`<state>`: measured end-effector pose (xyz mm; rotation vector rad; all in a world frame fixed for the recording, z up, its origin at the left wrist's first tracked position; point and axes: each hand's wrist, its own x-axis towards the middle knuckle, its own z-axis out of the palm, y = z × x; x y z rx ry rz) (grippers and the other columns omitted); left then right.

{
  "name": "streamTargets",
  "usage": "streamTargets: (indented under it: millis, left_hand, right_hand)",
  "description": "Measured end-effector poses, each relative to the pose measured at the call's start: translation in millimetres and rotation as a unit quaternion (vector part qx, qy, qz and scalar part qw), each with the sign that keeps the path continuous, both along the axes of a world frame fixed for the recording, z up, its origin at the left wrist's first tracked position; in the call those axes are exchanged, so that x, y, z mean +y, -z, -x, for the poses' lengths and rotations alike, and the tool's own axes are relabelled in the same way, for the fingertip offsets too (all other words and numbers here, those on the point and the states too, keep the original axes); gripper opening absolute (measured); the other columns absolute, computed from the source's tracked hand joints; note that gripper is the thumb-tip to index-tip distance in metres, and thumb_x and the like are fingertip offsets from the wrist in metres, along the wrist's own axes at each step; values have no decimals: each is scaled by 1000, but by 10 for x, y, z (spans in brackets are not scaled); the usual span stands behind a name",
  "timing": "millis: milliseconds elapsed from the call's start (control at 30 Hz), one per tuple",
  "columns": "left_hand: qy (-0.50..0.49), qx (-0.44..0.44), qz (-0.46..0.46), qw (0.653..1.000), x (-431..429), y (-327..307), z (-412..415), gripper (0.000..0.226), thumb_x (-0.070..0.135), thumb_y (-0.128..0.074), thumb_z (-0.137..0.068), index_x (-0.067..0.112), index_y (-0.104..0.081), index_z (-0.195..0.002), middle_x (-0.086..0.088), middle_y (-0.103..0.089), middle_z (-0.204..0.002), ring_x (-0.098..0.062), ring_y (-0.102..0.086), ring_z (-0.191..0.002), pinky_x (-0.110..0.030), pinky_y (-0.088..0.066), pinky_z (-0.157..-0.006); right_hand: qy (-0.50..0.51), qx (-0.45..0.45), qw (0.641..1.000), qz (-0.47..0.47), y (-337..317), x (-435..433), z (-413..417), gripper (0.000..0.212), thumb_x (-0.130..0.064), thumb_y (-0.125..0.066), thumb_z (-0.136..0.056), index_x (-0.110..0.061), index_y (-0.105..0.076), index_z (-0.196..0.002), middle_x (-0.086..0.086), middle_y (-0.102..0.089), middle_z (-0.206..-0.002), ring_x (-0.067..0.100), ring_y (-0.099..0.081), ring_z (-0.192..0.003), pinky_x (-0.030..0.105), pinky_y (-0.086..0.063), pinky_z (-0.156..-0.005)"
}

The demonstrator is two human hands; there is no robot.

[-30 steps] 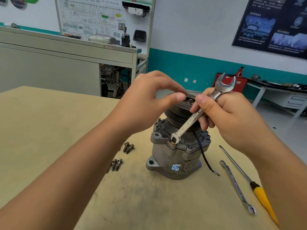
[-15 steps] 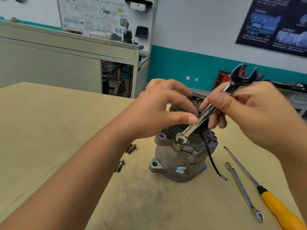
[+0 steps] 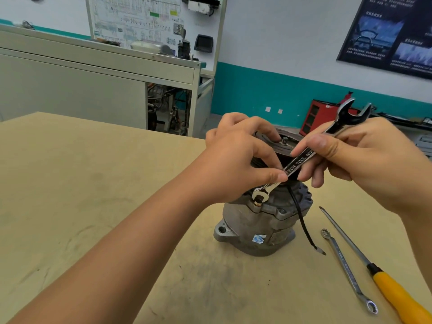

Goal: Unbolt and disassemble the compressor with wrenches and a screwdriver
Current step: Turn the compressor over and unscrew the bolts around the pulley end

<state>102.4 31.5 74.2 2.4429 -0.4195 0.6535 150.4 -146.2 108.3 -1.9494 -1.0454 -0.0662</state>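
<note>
Left hand (image 3: 233,164) now on wrench (image 3: 301,160)

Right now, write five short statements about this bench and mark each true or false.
1. The wrench has its ring end on a bolt of the compressor. True.
2. The screwdriver is in the right hand. False: it lies on the table; that hand holds the wrench.
3. A second wrench lies beside the screwdriver. True.
4. The compressor lies on its side. False: it stands upright.
5. The left hand is off the wrench. False: its thumb and finger pinch it.
</note>
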Motion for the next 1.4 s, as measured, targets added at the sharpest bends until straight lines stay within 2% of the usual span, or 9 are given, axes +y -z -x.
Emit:
streamTargets:
  millis: [267,433,633,800,900,1000,1067,1167,1400]
  left_hand:
    - [13,14,7,1000,-2,22,-18,16,45,-70,-74,52,-57,-70,33,-41,-106,-6,-23,-122,-43,-24,-105]
    - [15,12,8,1000,-7,42,-39,19,44,-71,-74,54,-56,-69,35,-39,-104,-5,-22,-122,-42,-24,-105]
    - [0,-2,15,1000,-9,80,-54,4,43,-72,-75,42,-68,-73,32,-42,-108,-7,-23,-123,-44,-27,-105]
    - [-17,3,32,999,-20,86,-45,12,42,-74,-74,40,-65,-67,30,-40,-112,-7,-22,-126,-41,-24,-107]
    - [-17,5,41,999,-18,82,-27,19,41,-74,-75,43,-60,-62,30,-38,-115,-5,-20,-125,-39,-22,-107]
    - [-22,5,43,999,-27,79,-17,21,41,-74,-74,44,-58,-60,30,-37,-114,-3,-19,-123,-37,-21,-106]
    - [-24,2,40,999,-27,86,-17,24,42,-74,-74,46,-56,-59,31,-36,-112,-2,-19,-121,-35,-21,-105]
    - [-29,-3,37,999,-29,91,-14,26,42,-73,-74,48,-53,-58,32,-37,-109,-1,-19,-119,-31,-19,-102]
    - [-41,-9,46,998,-31,104,-19,23,41,-73,-75,46,-55,-61,28,-39,-113,-4,-20,-121,-29,-18,-99]
  right_hand:
    - [-8,-19,999,-28,64,-30,19,28,-42,-54,-77,-22,-72,-73,10,-70,-65,21,-64,-50,7,-40,-44]
    - [5,-13,1000,-27,96,-52,41,34,-48,-53,-74,-21,-74,-78,10,-71,-65,22,-64,-49,18,-39,-38]
    - [-9,54,998,-20,40,-3,-31,32,-37,-51,-75,-10,-68,-74,15,-67,-58,19,-55,-37,17,-34,-33]
    - [72,-15,997,2,34,52,-3,37,-48,-52,-74,-18,-74,-70,-3,-52,-47,5,-44,-41,10,-34,-42]
    - [113,-31,977,-178,66,108,81,35,-53,-51,-85,-23,-69,-81,-4,-62,-64,2,-62,-68,20,-53,-68]
    - [55,176,904,-387,83,287,153,45,-38,-32,-101,-10,-61,-81,0,-64,-63,16,-67,-69,29,-57,-69]
    - [49,218,874,-431,95,433,201,50,-39,-24,-103,-10,-54,-75,-3,-49,-49,11,-51,-48,24,-48,-52]
    - [50,212,851,-478,100,597,206,52,-42,-22,-103,-12,-48,-70,-8,-31,-43,7,-28,-39,20,-28,-41]
    - [60,179,841,-507,95,713,137,51,-40,-26,-103,-11,-44,-66,-9,-27,-41,7,-19,-37,14,-19,-38]
